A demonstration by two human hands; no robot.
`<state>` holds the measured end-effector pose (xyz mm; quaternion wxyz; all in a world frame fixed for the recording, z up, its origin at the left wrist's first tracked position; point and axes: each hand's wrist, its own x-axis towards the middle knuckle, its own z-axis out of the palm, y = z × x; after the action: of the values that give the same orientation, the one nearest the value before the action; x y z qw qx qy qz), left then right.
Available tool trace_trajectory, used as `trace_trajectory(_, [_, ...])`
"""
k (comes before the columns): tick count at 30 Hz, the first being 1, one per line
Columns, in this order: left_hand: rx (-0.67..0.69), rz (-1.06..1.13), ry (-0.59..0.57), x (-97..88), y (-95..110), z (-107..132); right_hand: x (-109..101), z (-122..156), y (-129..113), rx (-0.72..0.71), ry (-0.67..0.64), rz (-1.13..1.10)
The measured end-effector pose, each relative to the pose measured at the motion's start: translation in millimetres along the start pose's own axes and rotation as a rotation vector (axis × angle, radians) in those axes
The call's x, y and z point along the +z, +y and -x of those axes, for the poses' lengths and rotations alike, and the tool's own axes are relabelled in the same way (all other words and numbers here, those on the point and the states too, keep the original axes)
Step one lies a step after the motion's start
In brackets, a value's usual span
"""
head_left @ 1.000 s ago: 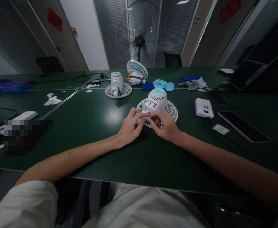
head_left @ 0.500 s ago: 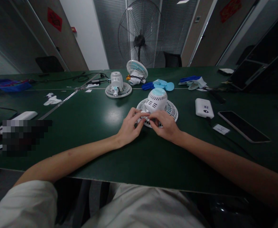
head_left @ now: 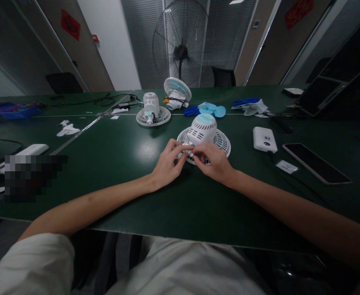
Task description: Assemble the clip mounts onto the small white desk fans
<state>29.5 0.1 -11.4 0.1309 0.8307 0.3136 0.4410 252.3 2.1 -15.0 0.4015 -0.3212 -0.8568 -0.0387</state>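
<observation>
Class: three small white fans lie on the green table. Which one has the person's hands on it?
The nearest fan, grille-down with a pale blue cap; both the left hand and right hand touch it.

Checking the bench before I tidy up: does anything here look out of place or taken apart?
Yes. The small fan under both hands lies grille-down, motor housing up. Loose blue fan blades lie beyond it, off any fan. A second fan also lies face down.

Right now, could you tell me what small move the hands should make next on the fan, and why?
Probably steady the small white fan with the left hand while the right hand keeps working, since both sets of fingertips pinch one spot at its near edge.
</observation>
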Motion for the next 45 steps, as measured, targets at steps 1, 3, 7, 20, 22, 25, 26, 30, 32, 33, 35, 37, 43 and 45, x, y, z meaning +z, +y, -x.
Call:
trace_trajectory(1, [-0.002, 0.001, -0.002, -0.2, 0.3, 0.0, -0.3, -0.1, -0.3, -0.001, -0.003, 0.002])
trace_trajectory(3, [-0.005, 0.005, -0.003, -0.5, 0.7, -0.2, -1.0, -0.5, -1.0, -0.002, -0.008, 0.008])
trace_trajectory(7, [-0.003, 0.007, 0.003, -0.2, 1.2, -0.7, -1.7, -1.3, -2.4, -0.005, -0.008, 0.022])
trace_trajectory(20, [-0.017, 0.011, -0.009, -0.6, 0.6, -0.2, -2.1, -2.1, -5.0, -0.013, -0.002, 0.03])
trace_trajectory(22, [-0.015, 0.008, -0.006, 0.1, 0.0, -0.1, -1.6, -2.1, -5.4, -0.011, 0.009, 0.029])
trace_trajectory(25, [-0.008, -0.001, -0.003, 0.6, -0.1, -0.2, -1.0, -2.1, -5.3, -0.007, 0.014, 0.024])
trace_trajectory(26, [-0.005, -0.005, -0.001, 0.6, 0.0, -0.2, -1.0, -2.0, -5.3, -0.005, 0.011, 0.022])
trace_trajectory(30, [0.007, -0.014, 0.005, 0.1, 0.6, -0.6, -1.2, -1.8, -5.2, -0.005, 0.009, 0.02])
trace_trajectory(32, [0.01, -0.015, 0.005, -0.1, 0.7, -0.6, -1.2, -1.7, -5.4, -0.006, 0.011, 0.024])
trace_trajectory(33, [0.01, -0.016, 0.004, -0.2, 0.7, -0.6, -1.3, -1.6, -5.5, -0.006, 0.011, 0.026])
trace_trajectory(35, [0.006, -0.016, 0.002, -0.4, 0.7, -0.4, -1.5, -1.7, -5.8, -0.004, 0.009, 0.027])
trace_trajectory(37, [-0.001, -0.015, -0.002, -0.4, 0.7, -0.2, -1.8, -1.8, -6.2, -0.004, 0.011, 0.026])
trace_trajectory(43, [-0.002, -0.012, 0.001, -0.2, 0.8, 0.0, -1.6, -2.5, -6.8, -0.006, 0.014, 0.02])
trace_trajectory(45, [0.001, -0.009, 0.003, -0.2, 0.7, 0.0, -1.5, -2.7, -6.9, -0.007, 0.018, 0.017])
